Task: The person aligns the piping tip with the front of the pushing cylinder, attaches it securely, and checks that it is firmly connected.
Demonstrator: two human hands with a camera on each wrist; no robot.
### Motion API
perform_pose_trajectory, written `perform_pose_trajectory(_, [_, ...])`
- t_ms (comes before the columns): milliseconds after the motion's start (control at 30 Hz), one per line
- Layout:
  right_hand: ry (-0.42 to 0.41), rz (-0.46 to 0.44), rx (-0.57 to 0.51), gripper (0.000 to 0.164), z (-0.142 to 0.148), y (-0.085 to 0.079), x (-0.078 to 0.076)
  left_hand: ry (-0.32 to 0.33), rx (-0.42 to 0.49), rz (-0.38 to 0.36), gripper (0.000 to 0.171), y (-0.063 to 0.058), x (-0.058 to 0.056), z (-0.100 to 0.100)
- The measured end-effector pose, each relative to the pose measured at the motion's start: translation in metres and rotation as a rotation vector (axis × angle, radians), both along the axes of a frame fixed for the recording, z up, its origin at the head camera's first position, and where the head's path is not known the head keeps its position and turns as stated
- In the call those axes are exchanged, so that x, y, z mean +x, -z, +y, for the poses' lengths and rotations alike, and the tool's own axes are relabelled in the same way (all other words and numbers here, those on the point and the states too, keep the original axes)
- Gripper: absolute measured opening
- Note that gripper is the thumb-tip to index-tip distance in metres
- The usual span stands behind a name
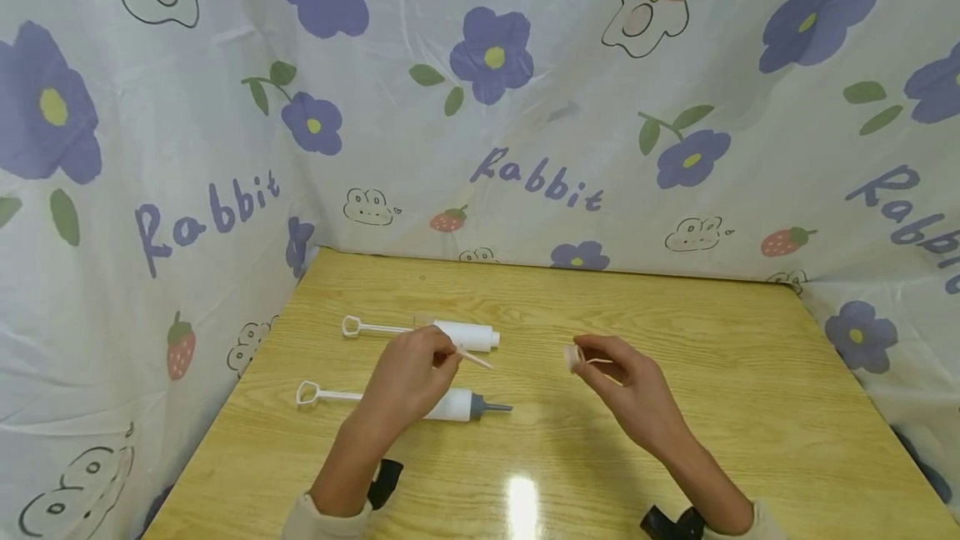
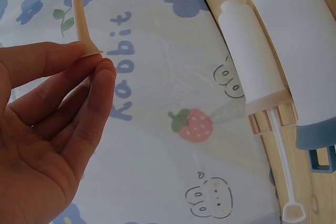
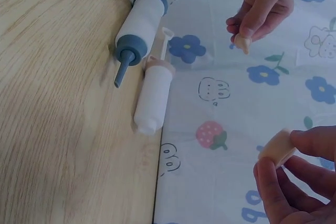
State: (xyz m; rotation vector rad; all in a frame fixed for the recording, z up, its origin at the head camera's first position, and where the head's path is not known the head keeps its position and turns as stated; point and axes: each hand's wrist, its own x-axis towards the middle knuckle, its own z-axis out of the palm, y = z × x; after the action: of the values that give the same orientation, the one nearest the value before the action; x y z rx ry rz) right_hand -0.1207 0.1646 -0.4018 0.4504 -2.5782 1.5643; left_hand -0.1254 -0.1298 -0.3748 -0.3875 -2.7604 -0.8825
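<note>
My left hand (image 1: 408,373) pinches a thin beige nozzle (image 2: 80,17) by its flared base, between thumb and fingers. A short, wide beige ring-shaped cap (image 3: 278,149) is held between the thumb and fingertips of my right hand (image 1: 630,386). Both pieces are off the table and apart from each other. On the tabletop below and beside the left hand lie two white syringe-like tubes with pull handles. The farther tube (image 1: 463,335) has a beige rear collar and a bare stubby tip; the nearer tube (image 1: 452,406) carries a blue-grey nozzle (image 1: 495,408).
A light wooden table (image 1: 720,357) spreads under both hands. White cloth (image 1: 420,132) with purple flowers, rabbits and strawberries hangs behind the table and along its sides. Each wrist wears a black strap-on device (image 1: 385,482).
</note>
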Motion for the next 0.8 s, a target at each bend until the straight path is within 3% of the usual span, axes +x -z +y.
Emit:
perform_pose_trajectory(500, [0.017,-0.050,-0.057,0.038,-0.004,0.002,0.002,-0.026,-0.010,0.061,0.007,-0.002,0.010,0.002])
perform_pose_trajectory(800, [0.037,-0.025,-0.059,0.035,-0.008,0.002,0.003,-0.033,0.029,0.195,0.007,-0.003,0.018,0.009])
